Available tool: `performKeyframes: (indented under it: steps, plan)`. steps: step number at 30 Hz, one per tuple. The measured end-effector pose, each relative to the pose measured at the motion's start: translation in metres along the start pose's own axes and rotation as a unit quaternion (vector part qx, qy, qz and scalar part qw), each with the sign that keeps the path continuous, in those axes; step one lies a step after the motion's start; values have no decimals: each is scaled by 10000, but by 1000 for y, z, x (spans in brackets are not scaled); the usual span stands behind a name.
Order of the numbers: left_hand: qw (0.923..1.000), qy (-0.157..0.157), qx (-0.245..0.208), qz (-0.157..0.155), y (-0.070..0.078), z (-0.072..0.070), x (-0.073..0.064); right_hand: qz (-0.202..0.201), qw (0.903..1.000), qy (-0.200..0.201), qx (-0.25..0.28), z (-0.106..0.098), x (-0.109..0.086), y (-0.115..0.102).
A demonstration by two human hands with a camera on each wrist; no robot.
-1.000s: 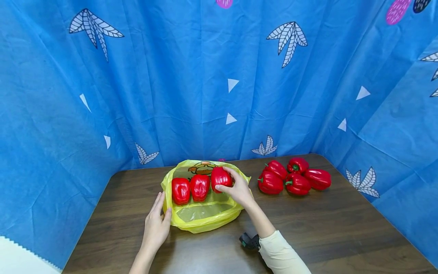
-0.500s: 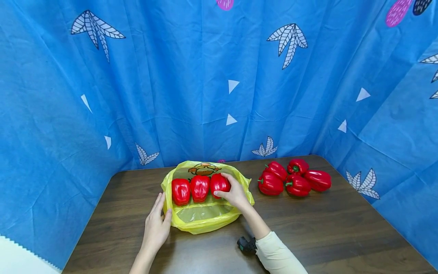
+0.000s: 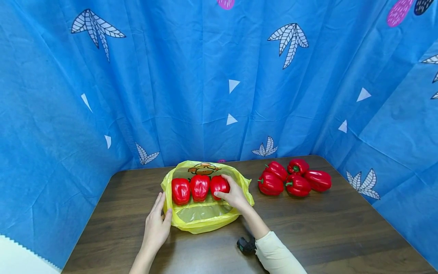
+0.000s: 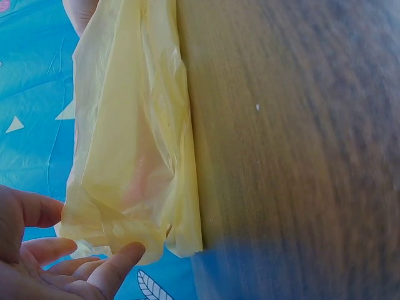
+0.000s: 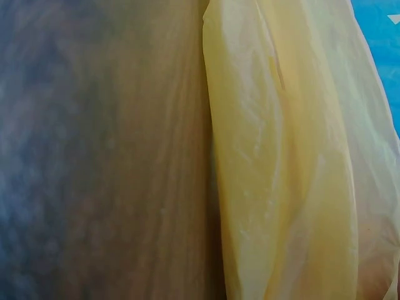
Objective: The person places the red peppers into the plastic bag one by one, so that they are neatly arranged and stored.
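A yellow plastic bag (image 3: 208,225) lies with its mouth spread wide on the table. Inside it, two red bell peppers, one at the left (image 3: 180,191) and one in the middle (image 3: 200,188), sit side by side. My right hand (image 3: 237,196) reaches over the bag's right side and grips a third red bell pepper (image 3: 218,185) in line with them. At the bag's left side, my left hand (image 3: 155,226) rests with extended fingers against the plastic. In the left wrist view its fingertips (image 4: 130,253) touch the bag's edge. Only the bag's outer wall (image 5: 269,162) fills the right wrist view; the right hand is hidden there.
Several more red bell peppers (image 3: 297,184) are grouped at the back right of the wooden table (image 3: 325,228). A small black device (image 3: 245,245) is under the right forearm. Blue patterned cloth (image 3: 191,95) hangs behind and along the sides.
My right hand has lowered the third bell pepper slightly, down and toward me, into the bag beside the other two. The left hand stays in place.
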State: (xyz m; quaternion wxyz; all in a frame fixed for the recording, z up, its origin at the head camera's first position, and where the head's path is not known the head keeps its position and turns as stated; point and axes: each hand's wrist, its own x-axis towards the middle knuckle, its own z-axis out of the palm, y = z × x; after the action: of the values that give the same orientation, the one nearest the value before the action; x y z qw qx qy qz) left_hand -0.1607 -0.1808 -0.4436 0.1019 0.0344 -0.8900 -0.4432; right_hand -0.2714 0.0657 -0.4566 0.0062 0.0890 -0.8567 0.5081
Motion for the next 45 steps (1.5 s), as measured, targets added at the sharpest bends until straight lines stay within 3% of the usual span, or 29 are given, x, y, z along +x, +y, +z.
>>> performKeyframes:
  steps: [8, 14, 21, 26, 33, 40, 45]
  plan:
    - [10000, 21, 2, 41, 0, 2, 0, -15, 10000, -59, -21, -4, -1, -1]
    - [9997, 125, 30, 203, 0, 4, -1, -345, 9991, -7, -245, -13, -6, -16]
    - [9997, 117, -38, 224, 0, 4, 0, -724, 9973, -50, 138, -37, -22, -48]
    - [9997, 134, -20, 209, 0, 4, 0, -1007, 9944, 311, -75, -59, -33, -52]
    - [9997, 129, 8, 208, -1, 3, 0, -1105, 9828, 1362, -574, -111, -41, -27]
    - [9998, 82, 16, 168, -1, 2, 0, -502, 9608, 2477, -1136, -163, -45, 15]
    - [9998, 66, 61, 168, -2, 3, 0, 129, 9512, 2823, -1240, -187, -49, 45]
